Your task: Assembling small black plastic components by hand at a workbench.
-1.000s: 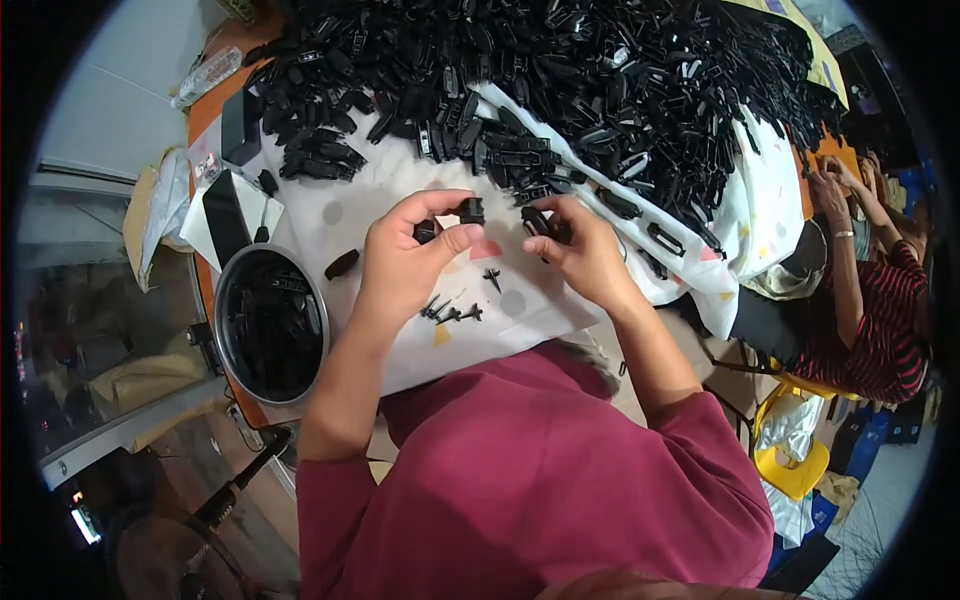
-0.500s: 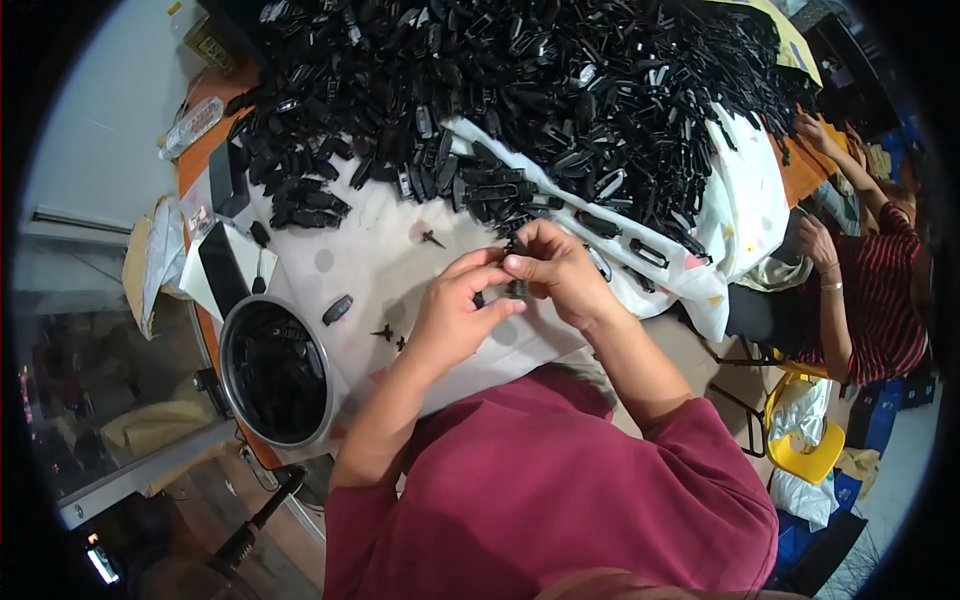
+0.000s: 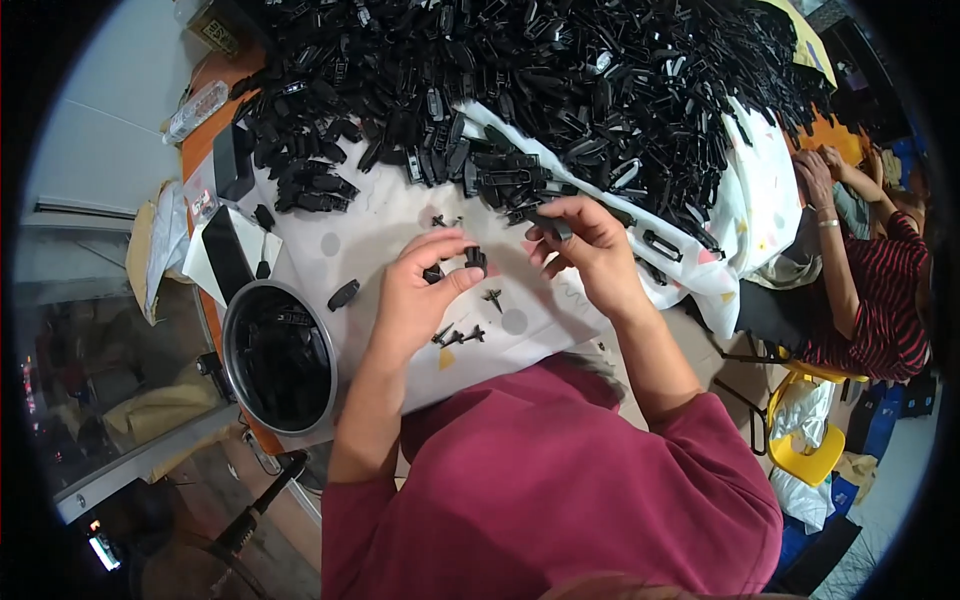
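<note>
My left hand (image 3: pixel 412 298) pinches a small black plastic piece (image 3: pixel 476 261) between thumb and forefinger; another dark piece (image 3: pixel 432 273) shows against its fingers. To the right, my right hand (image 3: pixel 598 255) grips a dark plastic part (image 3: pixel 553 226), whose exact kind I cannot make out. The hands are apart. Between and below them, several small dark pronged pieces, one a cross-shaped piece (image 3: pixel 493 299), lie on the pale spotted cloth (image 3: pixel 375 235). A black oval casing (image 3: pixel 343 294) rests left of my left hand.
A large heap of black plastic casings (image 3: pixel 400 60) covers the far table. At left stand a metal bowl (image 3: pixel 229 365) of black parts, a black phone-like slab (image 3: pixel 229 262) and a clear bottle (image 3: pixel 196 111). A co-worker in a striped top (image 3: pixel 885 300) sits right, near a yellow stool (image 3: pixel 805 462).
My hands were together over dark parts; now they have separated, the left drawing left and the right moving slightly right, each with a piece. More small pronged pieces show on the cloth.
</note>
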Demonstrator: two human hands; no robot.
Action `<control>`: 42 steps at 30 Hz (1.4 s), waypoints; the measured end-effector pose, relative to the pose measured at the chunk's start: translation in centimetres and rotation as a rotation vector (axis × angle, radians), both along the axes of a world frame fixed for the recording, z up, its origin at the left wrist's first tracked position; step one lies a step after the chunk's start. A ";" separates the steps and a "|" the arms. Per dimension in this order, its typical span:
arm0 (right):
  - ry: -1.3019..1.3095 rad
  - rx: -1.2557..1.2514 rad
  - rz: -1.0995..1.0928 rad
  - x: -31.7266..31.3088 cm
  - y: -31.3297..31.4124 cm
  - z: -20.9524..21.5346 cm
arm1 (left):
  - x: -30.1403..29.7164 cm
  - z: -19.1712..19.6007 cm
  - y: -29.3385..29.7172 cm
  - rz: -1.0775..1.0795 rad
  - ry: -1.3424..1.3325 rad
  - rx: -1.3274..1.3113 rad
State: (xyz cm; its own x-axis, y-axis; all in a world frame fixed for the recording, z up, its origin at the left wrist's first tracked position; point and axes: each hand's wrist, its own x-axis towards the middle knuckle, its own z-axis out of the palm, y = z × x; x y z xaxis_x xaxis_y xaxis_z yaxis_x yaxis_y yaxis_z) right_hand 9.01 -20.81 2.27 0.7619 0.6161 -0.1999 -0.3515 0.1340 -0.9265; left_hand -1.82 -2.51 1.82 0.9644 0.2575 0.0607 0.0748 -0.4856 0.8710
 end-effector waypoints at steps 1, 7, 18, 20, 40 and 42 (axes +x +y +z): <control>0.006 0.061 -0.009 -0.4 0.1 0.2 | 0.0 1.1 -0.6 0.069 0.103 -0.343; -0.026 0.444 0.287 -2.1 0.0 0.8 | -0.2 1.7 -1.6 0.085 0.013 -0.590; -0.960 -0.144 0.042 -3.3 0.4 3.6 | -0.6 2.8 -1.8 -0.008 -0.200 -0.343; -1.044 -0.156 0.051 -2.9 0.1 3.3 | -0.5 3.2 -1.7 -0.003 -0.212 -0.336; -0.150 -0.040 0.183 -6.0 2.9 -0.6 | -4.2 -0.9 -2.2 0.190 -0.112 -1.148; -0.102 0.009 0.246 -4.8 4.0 -1.0 | -4.4 -0.2 -0.6 0.269 -0.121 -1.036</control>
State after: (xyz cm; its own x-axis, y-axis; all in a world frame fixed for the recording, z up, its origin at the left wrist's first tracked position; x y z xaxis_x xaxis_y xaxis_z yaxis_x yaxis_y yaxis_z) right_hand 4.19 -16.81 1.26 0.6049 0.7866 -0.1239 -0.2797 0.0642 -0.9579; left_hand -6.26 -3.08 1.61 0.8708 0.4409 -0.2173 -0.0453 0.5121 0.8577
